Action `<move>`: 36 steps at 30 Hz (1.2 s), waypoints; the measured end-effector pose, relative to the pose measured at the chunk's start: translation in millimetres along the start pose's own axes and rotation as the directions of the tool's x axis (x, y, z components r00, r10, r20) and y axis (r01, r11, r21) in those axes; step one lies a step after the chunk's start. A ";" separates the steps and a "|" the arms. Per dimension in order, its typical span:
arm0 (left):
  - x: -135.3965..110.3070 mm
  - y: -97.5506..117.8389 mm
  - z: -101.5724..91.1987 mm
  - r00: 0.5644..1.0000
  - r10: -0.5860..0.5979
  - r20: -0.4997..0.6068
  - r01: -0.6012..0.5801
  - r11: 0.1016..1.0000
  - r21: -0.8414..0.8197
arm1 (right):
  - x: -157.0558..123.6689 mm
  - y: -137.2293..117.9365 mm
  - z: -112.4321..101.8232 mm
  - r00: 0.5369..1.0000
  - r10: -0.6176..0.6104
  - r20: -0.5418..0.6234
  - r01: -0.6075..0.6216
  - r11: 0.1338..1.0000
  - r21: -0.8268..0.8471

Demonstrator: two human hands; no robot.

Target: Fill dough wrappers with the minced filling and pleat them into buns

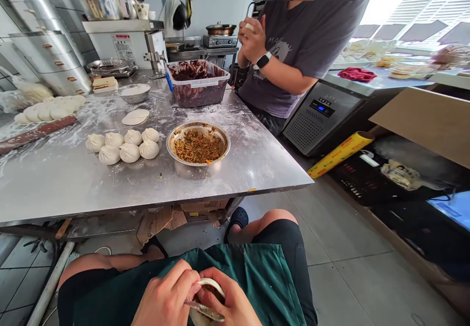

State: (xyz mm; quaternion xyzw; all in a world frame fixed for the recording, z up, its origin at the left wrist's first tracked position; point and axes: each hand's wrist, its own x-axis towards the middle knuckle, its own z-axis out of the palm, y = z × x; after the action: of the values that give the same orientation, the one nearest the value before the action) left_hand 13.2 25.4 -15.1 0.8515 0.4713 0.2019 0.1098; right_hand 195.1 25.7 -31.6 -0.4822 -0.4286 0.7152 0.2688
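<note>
Low over my green apron (257, 272), both hands work together. My right hand (231, 301) is curled around a round dough wrapper (213, 283) with brown filling in it. My left hand (165, 296) pinches a flat metal utensil (205, 310) that lies across the wrapper. Ahead, on the floured steel table (110, 184), a metal bowl (172, 137) holds brown minced filling. Left of the bowl sit several pleated white buns (125, 146). Flat wrappers (135, 116) lie behind the buns.
A plastic tub (197, 82) of dark red paste stands at the table's back. Dough pieces (47, 108) and a rolling pin (36, 132) lie far left. A co-worker in a grey shirt (293, 42) stands at the table's right corner, hands raised. A yellow roll (340, 153) leans on crates to the right.
</note>
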 end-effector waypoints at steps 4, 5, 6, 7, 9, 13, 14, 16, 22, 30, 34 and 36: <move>1.1 0.3 -0.7 0.994 0.110 -0.015 -0.108 0.992 0.066 | 0.6 3.0 -3.5 1.000 -0.024 0.006 0.025 0.994 -0.107; 1.1 0.1 -0.7 0.992 0.129 -0.005 -0.128 0.989 0.078 | 1.3 5.1 -3.9 0.999 -0.049 0.004 0.049 0.987 -0.152; 1.0 0.1 -0.5 0.991 0.133 0.010 -0.134 0.988 0.081 | 2.2 7.2 -4.3 0.998 -0.061 0.004 0.060 0.979 -0.194; 0.8 0.1 0.0 0.992 0.124 0.024 -0.126 0.989 0.077 | 3.4 8.9 -4.8 0.998 -0.058 0.002 0.057 0.972 -0.229; 0.1 0.3 2.0 0.995 0.093 0.039 -0.095 0.994 0.055 | 5.3 9.6 -6.5 0.999 -0.034 -0.018 0.027 0.960 -0.277; -1.9 -2.0 6.6 0.990 0.131 0.052 -0.135 0.988 0.081 | 2.5 -2.3 -13.2 0.997 -0.071 0.028 0.076 0.947 -0.312; -2.4 -3.3 6.7 0.990 0.128 0.059 -0.133 0.988 0.076 | 0.6 -6.5 -15.0 0.996 -0.073 0.054 0.085 0.960 -0.267; -3.6 -5.7 5.7 0.996 0.067 0.057 -0.069 0.997 0.037 | -2.5 -12.5 -17.6 0.994 -0.051 0.099 0.060 0.994 -0.094; -5.5 -5.3 5.9 0.999 -0.001 -0.045 0.002 1.000 0.027 | 0.0 1.1 -11.4 0.992 -0.088 0.093 0.055 0.948 0.314; -3.6 -1.5 8.3 0.998 0.051 -0.029 -0.047 0.991 0.122 | 5.4 7.9 -5.8 0.990 -0.109 0.091 0.092 0.981 0.170; -1.9 -0.8 7.4 1.000 0.008 -0.011 -0.007 0.995 0.096 | 5.2 1.3 -6.1 0.994 -0.048 0.097 0.032 0.988 0.153; -0.3 0.6 6.7 0.999 0.026 -0.025 -0.023 0.993 0.113 | 5.6 0.9 -6.3 0.997 -0.074 0.036 0.071 0.994 0.077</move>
State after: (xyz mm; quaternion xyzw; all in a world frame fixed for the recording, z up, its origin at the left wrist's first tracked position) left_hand 16.6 24.8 -20.9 0.8592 0.4730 0.1876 0.0526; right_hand 198.7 32.0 -36.1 -0.4418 -0.4235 0.7299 0.3045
